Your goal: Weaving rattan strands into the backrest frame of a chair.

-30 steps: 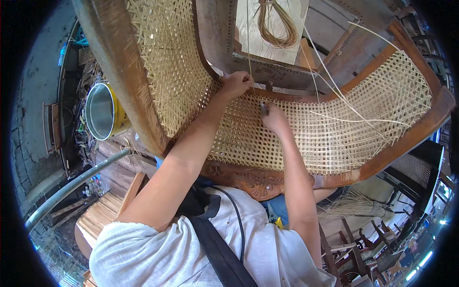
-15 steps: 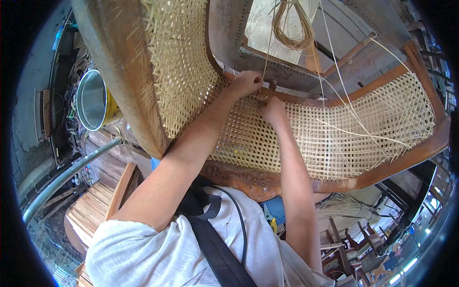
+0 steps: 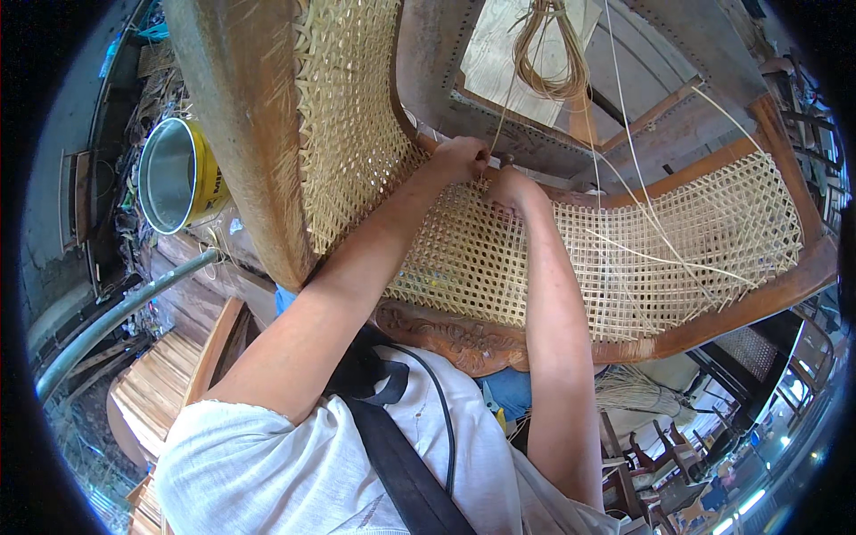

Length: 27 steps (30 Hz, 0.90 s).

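Nearest, my body: I see a white shirt point(image 3: 294, 473) crossed by a dark strap point(image 3: 401, 464), both bare forearms reaching away from me
Near edge: carved wooden seat rail point(image 3: 464, 339) of a chair, running left to right below the weave
Middle: woven cane seat point(image 3: 535, 259), an open lattice, pale yellow, stretched across the frame
Left hand point(image 3: 459, 159): at the far rail, fingers curled shut, pinching a thin cane strand point(image 3: 624, 134) as far as I can tell
Right hand point(image 3: 510, 185): just beside the left, touching the weave at the far edge; fingers bent down, but I cannot tell whether they grip anything
Loose strands: several pale ones trail right across the lattice and rise toward the far side
Far: a coil of cane point(image 3: 548, 53) hanging above the hands
Far left: a metal bucket point(image 3: 174, 174) with a yellow outside, well apart from the chair
Handling, my judgement: the strand looks light, springy and smooth, likely to kink or split if bent sharply; best pinched close to the hole it enters
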Motion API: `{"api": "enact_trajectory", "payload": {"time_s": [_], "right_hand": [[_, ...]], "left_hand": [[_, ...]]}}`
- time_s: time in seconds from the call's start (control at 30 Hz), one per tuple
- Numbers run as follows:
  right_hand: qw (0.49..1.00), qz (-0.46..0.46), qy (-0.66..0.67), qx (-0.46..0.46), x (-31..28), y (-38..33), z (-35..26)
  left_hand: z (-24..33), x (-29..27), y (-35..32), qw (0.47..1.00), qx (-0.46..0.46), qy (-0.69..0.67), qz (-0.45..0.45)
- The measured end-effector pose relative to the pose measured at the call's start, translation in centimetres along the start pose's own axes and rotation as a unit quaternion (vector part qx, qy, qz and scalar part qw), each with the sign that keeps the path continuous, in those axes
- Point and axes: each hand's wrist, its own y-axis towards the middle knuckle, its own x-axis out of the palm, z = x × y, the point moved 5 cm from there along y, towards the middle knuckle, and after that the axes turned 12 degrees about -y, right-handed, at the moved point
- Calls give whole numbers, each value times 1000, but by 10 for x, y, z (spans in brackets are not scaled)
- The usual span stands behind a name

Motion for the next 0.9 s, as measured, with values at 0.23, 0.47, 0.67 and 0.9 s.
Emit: {"api": "enact_trajectory", "payload": {"time_s": [0.23,0.47,0.67,0.9], "right_hand": [[996,8,92,0,13,3,10],[991,87,62,77,25,-35,18],[917,279,255,127,52,-49,9],[885,357,255,157,51,-36,-5]], "left_hand": [[4,-1,-3,1000,8,5,-29],[11,-3,-10,999,-8,-36,-37],[6,1,-5,998,-6,-31,-52],[15,-4,-11,1000,5,-24,1]]}}
